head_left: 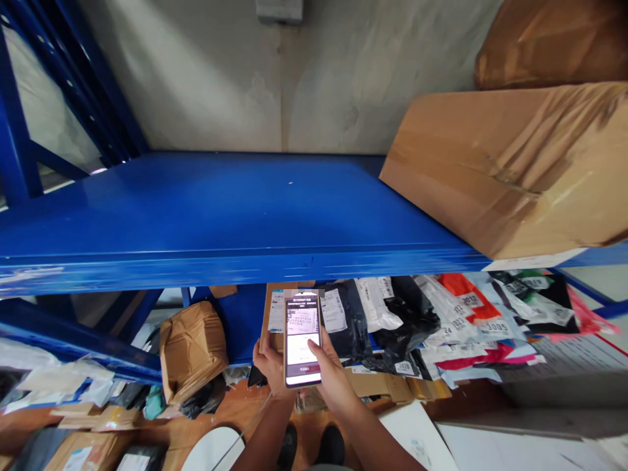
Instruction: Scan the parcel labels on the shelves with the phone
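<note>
A smartphone point(303, 356) with a lit screen is held in my right hand point(333, 369), its thumb lying over the screen. Text and what looks like a label picture show on the display. Just behind the phone is a narrow brown cardboard box point(267, 320) with a white shipping label point(277, 311); the phone covers much of it. My left hand point(271, 366) is closed on the lower end of this box, its fingers partly hidden. To the right of the phone lies a black parcel bag point(356, 314) with a white label.
A blue shelf point(265, 203) spans the view above my hands, with a large cardboard box point(500, 163) at its right. Numbered parcel bags point(456, 324) crowd the lower shelf. A crumpled carton point(193, 350) stands left. A white round lid-like thing point(213, 450) and more boxes point(86, 451) are below.
</note>
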Motion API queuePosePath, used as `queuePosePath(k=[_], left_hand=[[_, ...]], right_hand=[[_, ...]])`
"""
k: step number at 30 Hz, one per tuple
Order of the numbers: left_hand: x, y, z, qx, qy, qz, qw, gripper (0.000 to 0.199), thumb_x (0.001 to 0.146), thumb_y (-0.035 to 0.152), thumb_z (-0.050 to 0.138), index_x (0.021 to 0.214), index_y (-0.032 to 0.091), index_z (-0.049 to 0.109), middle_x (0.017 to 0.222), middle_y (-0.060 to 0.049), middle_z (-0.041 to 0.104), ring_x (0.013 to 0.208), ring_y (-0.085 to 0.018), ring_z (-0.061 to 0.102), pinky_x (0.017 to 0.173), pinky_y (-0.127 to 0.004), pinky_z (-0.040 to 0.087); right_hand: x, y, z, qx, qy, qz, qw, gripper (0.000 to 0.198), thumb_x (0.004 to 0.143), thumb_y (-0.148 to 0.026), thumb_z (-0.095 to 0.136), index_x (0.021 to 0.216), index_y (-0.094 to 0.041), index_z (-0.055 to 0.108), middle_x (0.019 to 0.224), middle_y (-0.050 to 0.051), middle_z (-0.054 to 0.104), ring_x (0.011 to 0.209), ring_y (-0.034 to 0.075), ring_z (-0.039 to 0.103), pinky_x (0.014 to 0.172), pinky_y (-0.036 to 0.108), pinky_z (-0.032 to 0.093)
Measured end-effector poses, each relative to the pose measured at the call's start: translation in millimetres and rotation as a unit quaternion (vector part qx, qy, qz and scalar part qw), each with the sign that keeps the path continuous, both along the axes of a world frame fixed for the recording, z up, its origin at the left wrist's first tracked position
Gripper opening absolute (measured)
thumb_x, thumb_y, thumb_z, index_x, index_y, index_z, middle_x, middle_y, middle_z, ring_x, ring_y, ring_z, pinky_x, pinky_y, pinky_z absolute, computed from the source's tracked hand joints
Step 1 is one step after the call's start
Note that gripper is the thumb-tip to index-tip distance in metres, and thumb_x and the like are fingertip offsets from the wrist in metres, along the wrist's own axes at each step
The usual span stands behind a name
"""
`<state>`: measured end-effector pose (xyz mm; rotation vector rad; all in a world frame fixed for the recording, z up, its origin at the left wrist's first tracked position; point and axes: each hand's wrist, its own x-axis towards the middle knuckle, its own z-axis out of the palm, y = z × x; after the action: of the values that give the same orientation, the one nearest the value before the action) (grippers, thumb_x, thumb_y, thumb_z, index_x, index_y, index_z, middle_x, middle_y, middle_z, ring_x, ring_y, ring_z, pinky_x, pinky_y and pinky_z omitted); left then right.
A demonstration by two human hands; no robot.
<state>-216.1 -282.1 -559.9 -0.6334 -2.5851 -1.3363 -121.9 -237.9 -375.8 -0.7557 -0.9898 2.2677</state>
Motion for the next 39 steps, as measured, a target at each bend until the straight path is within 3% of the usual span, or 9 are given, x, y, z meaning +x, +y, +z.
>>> queuePosePath(k=[4,7,10,15,21,27,33,39], left_hand=[[5.5,-0.9,5.4,0.033,0.061,0.015,0.997,0.055,0.079,0.032,0.055,0.127,0.009,0.041,0.124,-0.021,0.047,0.123,-0.037,0.042,0.103,-0.050,0.039],[5.6,-0.8,10.1,0.040,0.083,0.015,0.996,0.053,0.077,0.029,0.055,0.126,0.012,0.043,0.121,-0.018,0.049,0.122,-0.036,0.043,0.102,-0.049,0.040],[6.5,-2.2,15.0,0.041,0.095,0.006,0.995,0.053,0.076,0.025,0.055,0.126,0.014,0.043,0.119,-0.016,0.050,0.121,-0.034,0.044,0.101,-0.047,0.040],[10.3,-4.7,20.2,0.039,0.098,0.002,0.994,0.056,0.076,0.024,0.056,0.129,0.015,0.042,0.123,-0.016,0.046,0.119,-0.033,0.044,0.099,-0.045,0.042],[12.8,-4.0,23.7,0.029,0.088,0.001,0.996,0.058,0.077,0.029,0.057,0.130,0.013,0.041,0.126,-0.018,0.040,0.117,-0.034,0.045,0.097,-0.045,0.043],[14.8,-4.6,28.2,0.017,0.075,0.000,0.997,0.057,0.078,0.026,0.057,0.130,0.012,0.040,0.127,-0.020,0.037,0.117,-0.034,0.043,0.096,-0.049,0.043],[18.6,-5.6,41.5,0.007,0.079,-0.014,0.997,0.073,0.069,0.031,0.069,0.131,0.012,0.037,0.126,-0.020,0.037,0.120,-0.035,0.039,0.099,-0.052,0.040],[19.7,-5.3,47.4,0.001,0.081,-0.005,0.997,0.079,0.065,0.036,0.076,0.130,0.012,0.037,0.125,-0.018,0.037,0.121,-0.036,0.038,0.100,-0.054,0.039]], right_hand=[[7.3,-0.1,-0.2,-0.013,-0.014,-0.005,1.000,0.065,0.072,-0.038,0.067,0.133,-0.031,0.044,0.126,0.004,0.065,0.104,0.029,0.066,0.060,0.035,0.057],[13.6,-1.1,0.1,-0.022,-0.021,0.004,1.000,0.075,0.067,-0.029,0.065,0.137,-0.030,0.038,0.130,0.006,0.063,0.101,0.030,0.067,0.039,0.025,0.048],[18.7,-1.7,0.4,-0.027,-0.028,0.012,0.999,0.085,0.063,-0.025,0.064,0.141,-0.030,0.030,0.127,0.008,0.064,0.094,0.030,0.069,0.030,0.021,0.041],[24.3,-1.7,4.6,-0.010,-0.022,0.012,1.000,0.093,0.062,-0.023,0.065,0.144,-0.034,0.022,0.126,0.007,0.064,0.082,0.026,0.071,0.031,0.020,0.043],[34.8,-0.1,8.3,-0.011,-0.007,0.034,0.999,0.094,0.055,-0.014,0.062,0.142,-0.030,0.030,0.129,0.006,0.063,0.097,0.029,0.067,0.038,0.022,0.050],[44.2,2.6,1.1,0.018,-0.012,0.049,0.999,0.098,0.062,-0.014,0.065,0.146,-0.033,0.017,0.135,0.006,0.058,0.099,0.027,0.067,0.043,0.024,0.054],[51.2,9.1,4.7,0.021,-0.029,0.022,0.999,0.102,0.063,-0.018,0.069,0.146,-0.033,0.014,0.118,0.006,0.068,0.084,0.025,0.070,0.043,0.025,0.053],[63.5,17.3,-7.9,0.007,-0.047,-0.023,0.999,0.108,0.060,-0.023,0.077,0.148,-0.032,0.015,0.123,0.009,0.067,0.085,0.027,0.070,0.043,0.027,0.054]])
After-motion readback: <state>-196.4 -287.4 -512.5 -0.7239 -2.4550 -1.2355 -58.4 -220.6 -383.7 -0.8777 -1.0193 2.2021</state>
